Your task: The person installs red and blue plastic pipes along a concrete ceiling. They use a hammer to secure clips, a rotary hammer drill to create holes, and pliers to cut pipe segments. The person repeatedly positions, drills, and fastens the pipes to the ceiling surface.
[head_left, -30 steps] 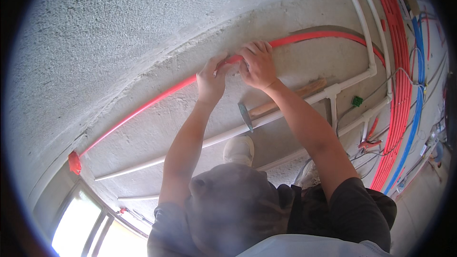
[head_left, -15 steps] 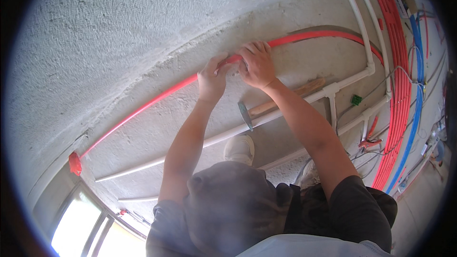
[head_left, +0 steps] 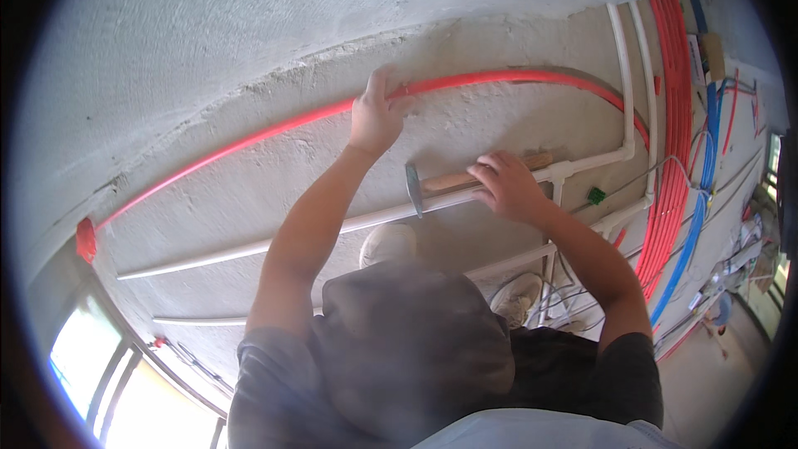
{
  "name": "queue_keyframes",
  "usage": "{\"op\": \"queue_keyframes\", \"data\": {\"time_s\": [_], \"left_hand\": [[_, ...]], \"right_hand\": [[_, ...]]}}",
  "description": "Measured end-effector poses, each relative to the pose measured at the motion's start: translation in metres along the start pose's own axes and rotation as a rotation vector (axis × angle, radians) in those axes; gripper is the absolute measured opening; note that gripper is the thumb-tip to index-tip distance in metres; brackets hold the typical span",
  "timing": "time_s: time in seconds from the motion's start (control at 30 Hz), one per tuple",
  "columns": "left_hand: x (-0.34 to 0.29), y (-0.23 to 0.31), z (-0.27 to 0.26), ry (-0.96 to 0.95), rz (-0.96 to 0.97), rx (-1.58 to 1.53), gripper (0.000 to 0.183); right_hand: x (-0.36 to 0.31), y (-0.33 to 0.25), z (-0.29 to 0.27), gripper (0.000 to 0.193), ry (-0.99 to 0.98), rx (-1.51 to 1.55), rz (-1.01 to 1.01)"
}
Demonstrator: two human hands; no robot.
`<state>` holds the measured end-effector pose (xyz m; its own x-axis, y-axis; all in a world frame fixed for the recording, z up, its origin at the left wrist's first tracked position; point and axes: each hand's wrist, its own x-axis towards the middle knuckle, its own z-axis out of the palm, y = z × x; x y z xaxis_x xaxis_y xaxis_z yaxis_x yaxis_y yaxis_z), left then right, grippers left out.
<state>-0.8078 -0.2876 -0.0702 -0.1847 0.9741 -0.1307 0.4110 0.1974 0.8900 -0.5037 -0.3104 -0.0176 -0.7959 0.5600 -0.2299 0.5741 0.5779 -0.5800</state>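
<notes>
A long red conduit pipe (head_left: 307, 119) runs in an arc along the concrete floor near the foot of the wall. Around its middle my left hand (head_left: 376, 120) is closed, the thumb on the right side of the grip. On the floor closer to me lies a hammer (head_left: 449, 181), its metal head to the left and its wooden handle pointing right. Over that handle hovers my right hand (head_left: 509, 187), fingers apart and slightly bent; whether the fingertips touch the wood I cannot tell.
White pipes (head_left: 399, 214) with joints cross the floor beside the hammer. A bundle of red conduits (head_left: 672, 116) and several blue pipes (head_left: 706, 150) run along the right. A green piece (head_left: 596, 195) lies by a grey cable. The rough wall (head_left: 249, 25) rises beyond the red pipe.
My right hand has let go of the red conduit pipe and come back toward me, over the hammer's handle. My left hand stays on the pipe. The view has shifted slightly.
</notes>
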Motion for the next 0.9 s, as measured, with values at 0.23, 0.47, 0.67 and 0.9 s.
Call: {"op": "queue_keyframes", "data": {"time_s": [0.23,0.47,0.67,0.9], "left_hand": [[0.004,0.005,-0.003,-0.004,-0.060,-0.048,0.062],[0.001,0.003,-0.007,-0.016,-0.010,-0.077,0.065],[0.003,0.002,-0.004,-0.002,0.001,-0.073,0.074],[0.002,0.009,-0.009,-0.008,-0.009,-0.085,0.093]], "right_hand": [[-0.003,0.017,0.015,0.036,-0.052,-0.202,0.010],[-0.024,-0.016,-0.054,0.032,-0.154,0.286,0.209],[0.001,-0.061,-0.047,0.034,0.028,0.428,0.463],[0.043,-0.080,-0.032,0.028,0.361,0.434,0.307]]}}
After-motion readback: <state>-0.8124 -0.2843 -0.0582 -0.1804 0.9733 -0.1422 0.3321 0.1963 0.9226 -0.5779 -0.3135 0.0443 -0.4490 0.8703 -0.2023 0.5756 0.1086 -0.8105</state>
